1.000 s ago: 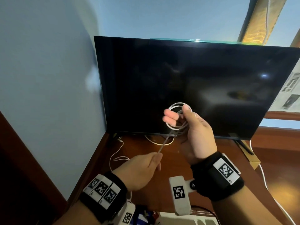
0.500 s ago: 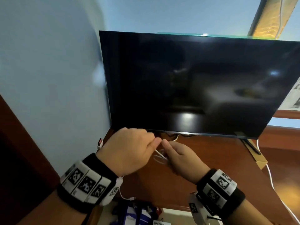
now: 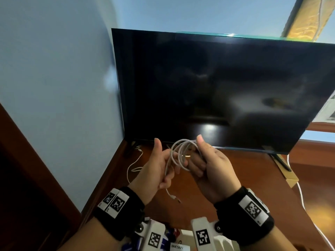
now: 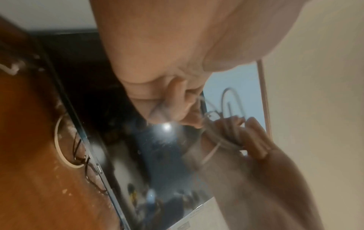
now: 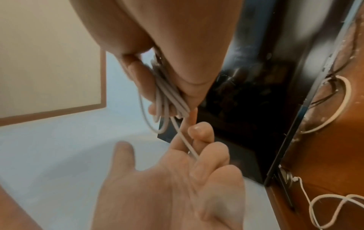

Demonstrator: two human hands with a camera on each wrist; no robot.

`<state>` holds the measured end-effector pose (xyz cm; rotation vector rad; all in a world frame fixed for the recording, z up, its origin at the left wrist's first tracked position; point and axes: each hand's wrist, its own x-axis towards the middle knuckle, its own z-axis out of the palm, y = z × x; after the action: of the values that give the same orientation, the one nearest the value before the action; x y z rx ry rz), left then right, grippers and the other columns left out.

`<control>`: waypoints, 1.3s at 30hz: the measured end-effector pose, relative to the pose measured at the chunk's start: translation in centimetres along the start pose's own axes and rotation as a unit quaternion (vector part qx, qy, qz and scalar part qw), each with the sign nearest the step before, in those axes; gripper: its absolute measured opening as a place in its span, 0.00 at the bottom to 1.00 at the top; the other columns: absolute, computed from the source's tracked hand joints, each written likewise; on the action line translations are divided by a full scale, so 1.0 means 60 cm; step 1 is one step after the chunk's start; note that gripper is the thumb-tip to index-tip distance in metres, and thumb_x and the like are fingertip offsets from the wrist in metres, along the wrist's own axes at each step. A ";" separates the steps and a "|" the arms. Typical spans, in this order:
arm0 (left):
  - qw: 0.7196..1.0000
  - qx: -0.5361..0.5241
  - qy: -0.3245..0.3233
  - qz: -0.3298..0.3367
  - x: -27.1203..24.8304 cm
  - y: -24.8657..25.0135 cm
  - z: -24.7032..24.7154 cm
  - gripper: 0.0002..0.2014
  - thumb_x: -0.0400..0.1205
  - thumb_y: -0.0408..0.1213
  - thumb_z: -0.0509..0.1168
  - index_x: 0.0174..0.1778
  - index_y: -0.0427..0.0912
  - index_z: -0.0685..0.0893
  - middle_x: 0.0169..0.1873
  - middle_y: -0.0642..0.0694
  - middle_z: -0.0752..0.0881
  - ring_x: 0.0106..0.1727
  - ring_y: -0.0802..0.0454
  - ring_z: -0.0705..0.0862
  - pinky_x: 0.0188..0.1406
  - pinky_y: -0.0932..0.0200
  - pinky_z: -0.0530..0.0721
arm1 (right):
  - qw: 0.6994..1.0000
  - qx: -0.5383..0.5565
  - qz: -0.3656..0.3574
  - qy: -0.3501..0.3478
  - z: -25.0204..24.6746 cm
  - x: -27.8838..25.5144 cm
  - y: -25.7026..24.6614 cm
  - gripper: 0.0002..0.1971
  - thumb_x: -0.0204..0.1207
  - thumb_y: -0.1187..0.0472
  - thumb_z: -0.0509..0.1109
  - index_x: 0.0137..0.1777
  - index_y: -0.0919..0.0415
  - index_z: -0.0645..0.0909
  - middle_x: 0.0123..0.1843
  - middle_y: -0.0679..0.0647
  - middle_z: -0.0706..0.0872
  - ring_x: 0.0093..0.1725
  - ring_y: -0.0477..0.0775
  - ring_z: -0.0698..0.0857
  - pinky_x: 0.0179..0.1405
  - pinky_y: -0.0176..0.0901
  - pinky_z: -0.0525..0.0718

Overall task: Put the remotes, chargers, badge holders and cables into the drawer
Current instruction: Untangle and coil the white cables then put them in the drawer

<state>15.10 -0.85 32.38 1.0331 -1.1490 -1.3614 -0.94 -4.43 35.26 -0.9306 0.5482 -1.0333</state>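
A dark television [image 3: 217, 91] stood upright on the wooden desk [image 3: 235, 178], filling the 12 o'clock side behind both hands. A second white cable [image 3: 133, 167] lay loose on the desk at 9 o'clock from the hands, near the blue wall [image 3: 54, 87]. Another white lead [image 3: 301, 192] ran along the desk edge at 3 o'clock. Desk surface: reddish-brown, glossy.

The coiled cable [image 3: 178, 154], thin, pale grey and round, hung above the desk between the hands. Right hand [image 3: 215, 169]: thumb and curled fingers clamped on the bundled loops. Left hand [image 3: 155, 171]: thumb raised, fingers curled round the trailing strand, whose plug end dangled at 6 o'clock. Drawer contents at the bottom edge were too hidden to identify.
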 end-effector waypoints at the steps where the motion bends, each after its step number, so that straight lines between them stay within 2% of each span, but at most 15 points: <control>1: 1.000 -0.002 -0.010 0.000 -0.003 0.002 0.003 0.44 0.76 0.80 0.45 0.53 0.44 0.88 0.35 0.47 0.78 0.27 0.56 0.67 0.23 0.58 0.59 | 1.000 0.007 0.001 0.011 -0.003 0.000 0.001 0.18 0.85 0.49 0.68 0.41 0.62 0.75 0.23 0.51 0.64 0.23 0.51 0.65 0.39 0.44 0.80; 3: 0.998 0.059 0.003 0.010 -0.007 0.005 0.007 0.41 0.78 0.78 0.53 0.55 0.38 0.82 0.31 0.50 0.73 0.26 0.57 0.64 0.24 0.58 0.60 | 1.000 -0.001 0.004 0.015 -0.005 0.000 0.003 0.15 0.83 0.53 0.70 0.41 0.61 0.74 0.25 0.52 0.67 0.25 0.50 0.72 0.47 0.49 0.81; 7: 0.996 0.054 0.070 -0.032 -0.002 0.004 0.014 0.27 0.83 0.67 0.59 0.51 0.45 0.85 0.29 0.50 0.68 0.25 0.57 0.63 0.22 0.62 0.61 | 0.999 -0.017 0.023 0.033 -0.012 0.006 0.017 0.14 0.80 0.55 0.72 0.55 0.66 0.79 0.29 0.55 0.75 0.30 0.52 0.80 0.47 0.49 0.78; 11: 0.995 0.023 0.075 -0.061 0.002 -0.003 0.014 0.24 0.88 0.62 0.57 0.56 0.46 0.88 0.30 0.51 0.76 0.26 0.58 0.66 0.22 0.63 0.63 | 0.998 -0.020 0.043 0.039 -0.005 0.007 0.029 0.13 0.84 0.56 0.69 0.52 0.68 0.83 0.33 0.57 0.81 0.34 0.54 0.84 0.46 0.47 0.82; 14: 0.991 0.076 0.104 -0.047 0.002 -0.015 0.014 0.21 0.90 0.61 0.55 0.58 0.53 0.88 0.35 0.54 0.86 0.32 0.61 0.82 0.34 0.60 0.82 | 0.992 -0.100 0.052 0.050 -0.012 0.010 0.037 0.14 0.87 0.55 0.67 0.49 0.66 0.86 0.39 0.60 0.89 0.38 0.56 0.88 0.45 0.49 0.88; 15: 0.986 0.106 0.121 -0.036 0.002 -0.020 0.014 0.20 0.90 0.61 0.54 0.57 0.56 0.88 0.41 0.56 0.90 0.39 0.62 0.87 0.45 0.57 0.87 | 0.984 -0.167 0.039 0.053 -0.014 0.010 0.040 0.15 0.88 0.53 0.67 0.49 0.65 0.86 0.43 0.59 0.92 0.41 0.57 0.90 0.47 0.51 0.89; 17: 0.978 0.152 0.143 -0.015 0.003 -0.031 0.011 0.19 0.90 0.62 0.53 0.58 0.60 0.87 0.50 0.56 0.93 0.53 0.63 0.90 0.63 0.55 0.86 | 0.940 -0.335 -0.002 0.070 -0.016 0.008 0.047 0.15 0.88 0.48 0.65 0.53 0.56 0.88 0.48 0.54 0.93 0.47 0.52 0.91 0.51 0.52 0.88; 19: 0.975 0.156 0.155 0.000 0.002 -0.032 0.013 0.19 0.91 0.60 0.52 0.57 0.59 0.87 0.49 0.59 0.92 0.53 0.67 0.89 0.61 0.61 0.84 | 0.892 -0.443 -0.049 0.075 -0.017 0.010 0.052 0.15 0.89 0.46 0.61 0.54 0.51 0.87 0.48 0.50 0.91 0.48 0.45 0.88 0.53 0.47 0.86; 21: 0.982 0.102 0.156 0.003 0.000 -0.027 0.020 0.19 0.93 0.54 0.53 0.58 0.53 0.88 0.42 0.63 0.92 0.48 0.69 0.88 0.54 0.67 0.83 | 0.863 -0.497 -0.081 0.041 -0.026 0.018 0.057 0.20 0.90 0.42 0.56 0.51 0.51 0.86 0.46 0.49 0.89 0.48 0.46 0.86 0.54 0.50 0.83; 24: 0.984 -0.057 0.166 -0.019 0.005 -0.023 0.020 0.21 0.94 0.48 0.54 0.64 0.39 0.88 0.46 0.49 0.94 0.59 0.51 0.90 0.67 0.49 0.85 | 0.824 -0.557 -0.107 0.023 -0.044 0.023 0.072 0.28 0.85 0.28 0.49 0.45 0.44 0.83 0.42 0.45 0.85 0.49 0.46 0.81 0.51 0.48 0.78; 27: 0.961 -0.179 0.209 -0.015 0.012 -0.017 0.006 0.22 0.94 0.47 0.56 0.66 0.31 0.84 0.50 0.36 0.86 0.58 0.38 0.83 0.75 0.30 0.78 | 0.853 -0.500 -0.105 0.104 -0.054 0.014 0.078 0.32 0.75 0.18 0.45 0.47 0.41 0.78 0.46 0.42 0.82 0.51 0.45 0.79 0.51 0.42 0.75; 29: 0.946 -0.218 0.240 -0.005 0.017 -0.007 -0.002 0.19 0.94 0.45 0.56 0.61 0.32 0.83 0.37 0.38 0.78 0.45 0.41 0.79 0.74 0.32 0.79 | 0.885 -0.445 -0.055 0.127 -0.052 0.004 0.082 0.33 0.73 0.19 0.49 0.53 0.45 0.80 0.48 0.46 0.87 0.52 0.47 0.85 0.54 0.46 0.82; 32: 0.943 -0.216 0.254 0.010 0.019 0.004 -0.001 0.16 0.95 0.43 0.54 0.56 0.36 0.82 0.29 0.47 0.76 0.34 0.53 0.78 0.64 0.43 0.85 | 0.941 -0.321 0.014 0.103 -0.037 -0.004 0.089 0.26 0.76 0.33 0.63 0.57 0.54 0.85 0.44 0.57 0.92 0.40 0.56 0.90 0.41 0.52 0.90; 35: 0.953 -0.177 0.246 0.018 0.018 0.002 0.007 0.16 0.95 0.43 0.53 0.57 0.37 0.81 0.29 0.49 0.76 0.35 0.54 0.80 0.56 0.48 0.88 | 0.974 -0.215 0.011 0.073 -0.025 0.000 0.087 0.16 0.84 0.50 0.68 0.59 0.62 0.86 0.49 0.63 0.93 0.41 0.62 0.90 0.43 0.54 0.89; 39: 0.960 -0.129 0.248 0.023 0.022 -0.013 0.009 0.15 0.95 0.43 0.54 0.56 0.37 0.82 0.29 0.49 0.78 0.37 0.51 0.81 0.61 0.41 0.86 | 0.984 -0.169 -0.003 0.062 -0.018 0.009 0.075 0.13 0.87 0.57 0.67 0.59 0.67 0.87 0.50 0.67 0.93 0.43 0.64 0.91 0.43 0.50 0.90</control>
<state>14.32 -2.07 31.71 1.0671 -0.6010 -1.0930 0.65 -4.44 30.85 -1.1697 0.8432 -1.0253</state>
